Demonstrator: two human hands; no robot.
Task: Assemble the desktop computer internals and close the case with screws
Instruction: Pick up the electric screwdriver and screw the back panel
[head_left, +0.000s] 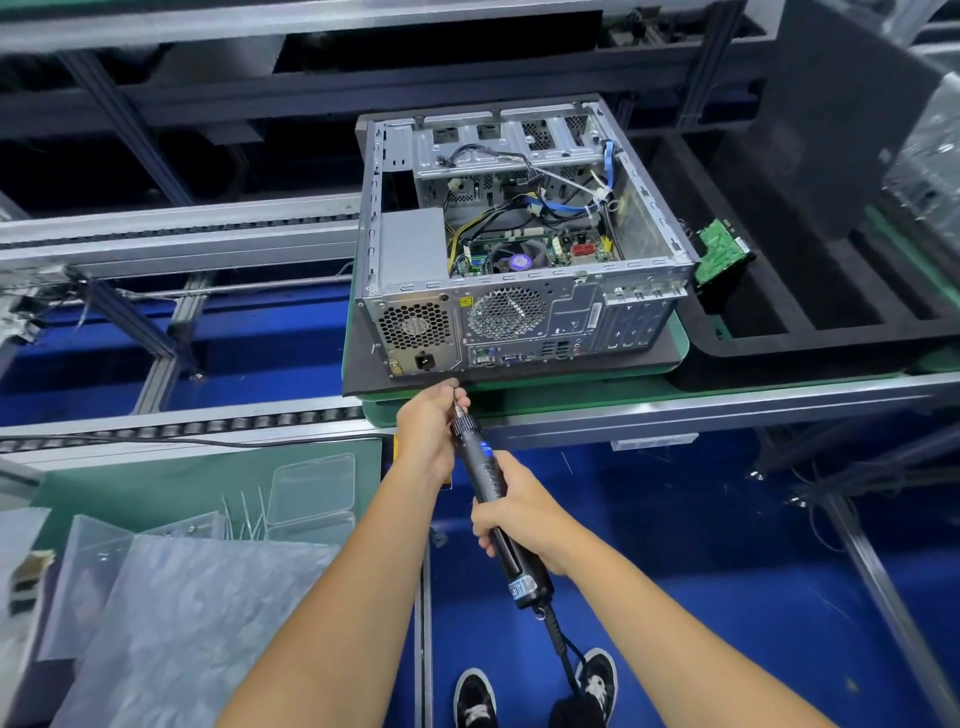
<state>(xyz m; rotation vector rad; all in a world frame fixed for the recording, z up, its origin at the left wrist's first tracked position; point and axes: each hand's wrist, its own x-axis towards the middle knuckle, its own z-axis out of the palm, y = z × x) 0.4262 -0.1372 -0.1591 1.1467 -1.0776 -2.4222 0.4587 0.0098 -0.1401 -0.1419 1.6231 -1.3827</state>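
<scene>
Now | right hand (522, 512) grips electric screwdriver (496, 501) | left hand (428, 428) fingers pinch its tip

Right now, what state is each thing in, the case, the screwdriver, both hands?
Computer case: side open, internals exposed.
Electric screwdriver: held, tip just short of the case.
Left hand: pinching the screwdriver's tip.
Right hand: gripping its body.
Clear plastic boxes: lids shut.

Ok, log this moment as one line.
right hand grips electric screwdriver | left hand pinches its bit | computer case open
</scene>
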